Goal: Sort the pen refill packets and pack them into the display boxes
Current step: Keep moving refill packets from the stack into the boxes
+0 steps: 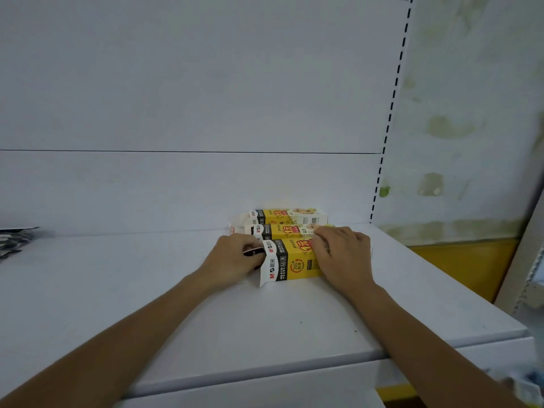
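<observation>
Three yellow, black and white display boxes lie on their sides on the white shelf, one behind the other. My right hand grips the right end of the nearest box from above. At this box's open left end, my left hand pinches a dark pen refill packet beside the white flap. The middle box touches the nearest one. Against the back panel lies the far box. What is inside the boxes is hidden.
A pile of dark and white packets lies at the shelf's far left edge. The shelf's front edge runs below my forearms. A slotted upright bounds the back panel on the right, with a stained wall beyond.
</observation>
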Tool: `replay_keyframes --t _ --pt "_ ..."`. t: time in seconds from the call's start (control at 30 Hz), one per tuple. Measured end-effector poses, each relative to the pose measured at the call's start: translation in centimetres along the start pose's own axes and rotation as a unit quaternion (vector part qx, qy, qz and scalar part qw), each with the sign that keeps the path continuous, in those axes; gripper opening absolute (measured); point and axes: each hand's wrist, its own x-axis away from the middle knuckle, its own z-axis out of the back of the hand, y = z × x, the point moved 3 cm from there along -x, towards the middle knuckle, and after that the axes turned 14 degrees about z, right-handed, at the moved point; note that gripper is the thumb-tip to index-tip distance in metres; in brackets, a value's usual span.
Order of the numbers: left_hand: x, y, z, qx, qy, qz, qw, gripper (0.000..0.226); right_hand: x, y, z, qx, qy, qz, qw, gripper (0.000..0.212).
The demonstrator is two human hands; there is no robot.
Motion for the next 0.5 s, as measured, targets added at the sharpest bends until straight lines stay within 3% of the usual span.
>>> replay_keyframes --t 0.07,0.23,0.33,0.5 --pt "0.2 -0.7 1.0 0.007 -0.017 0.014 1.000 0.004 -0.1 0.1 -0.1 0.003 0.002 0.001 1.000 0.045" --pt "0.4 -1.0 1.5 0.024 0.006 0.022 0.999 0.021 -0.1 0.0 -0.2 0.015 0.010 -0.001 1.000 0.047" --pt "0.3 0.2 0.3 0.035 0.029 0.013 0.999 0.010 -0.1 0.0 -0.2 0.015 0.007 0.000 1.000 0.046" --pt "-0.3 0.9 -1.2 0.045 0.042 0.032 0.998 0.023 0.0 0.1 -0.2 0.019 0.006 -0.006 1.000 0.046"
